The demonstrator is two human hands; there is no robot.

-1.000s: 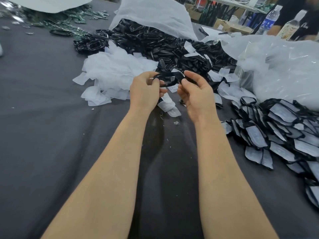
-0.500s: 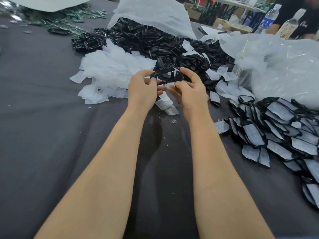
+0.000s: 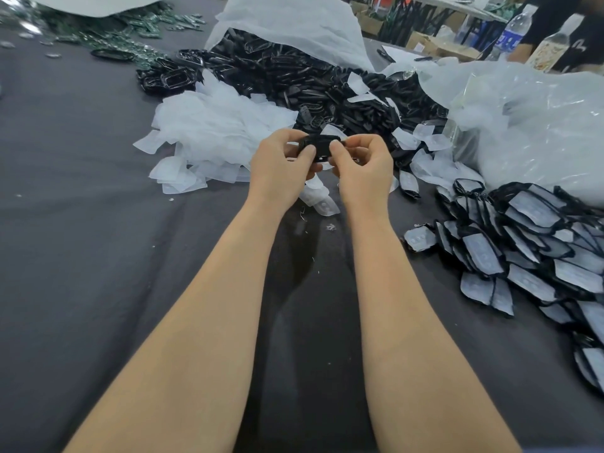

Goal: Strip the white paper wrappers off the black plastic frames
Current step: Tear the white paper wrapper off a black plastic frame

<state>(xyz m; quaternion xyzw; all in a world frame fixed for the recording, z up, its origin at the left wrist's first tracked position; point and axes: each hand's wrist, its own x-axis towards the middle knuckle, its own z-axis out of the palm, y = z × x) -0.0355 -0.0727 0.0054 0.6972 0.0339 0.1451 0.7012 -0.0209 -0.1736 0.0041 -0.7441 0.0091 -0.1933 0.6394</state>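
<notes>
A small black plastic frame (image 3: 322,148) is held above the dark table between both hands. My left hand (image 3: 282,170) pinches its left end and my right hand (image 3: 364,170) pinches its right end, thumbs on top. Whether paper still clings to it is hidden by my fingers. To the right lies a pile of frames in white paper wrappers (image 3: 523,243). Behind my hands spreads a heap of bare black frames (image 3: 327,89). A mound of stripped white wrappers (image 3: 212,135) lies at the left of my hands.
The table has a dark grey cloth (image 3: 81,223). A crumpled clear plastic bag (image 3: 539,125) fills the right back, a white sheet (image 3: 294,21) covers the heap's far side. Green parts (image 3: 98,31) lie at the far left. Bottles (image 3: 514,31) and another person stand at the far right.
My two hands have closed in together on the frame, and the right hand's fingers have curled down over its right end. The frame sits flatter between my thumbs.
</notes>
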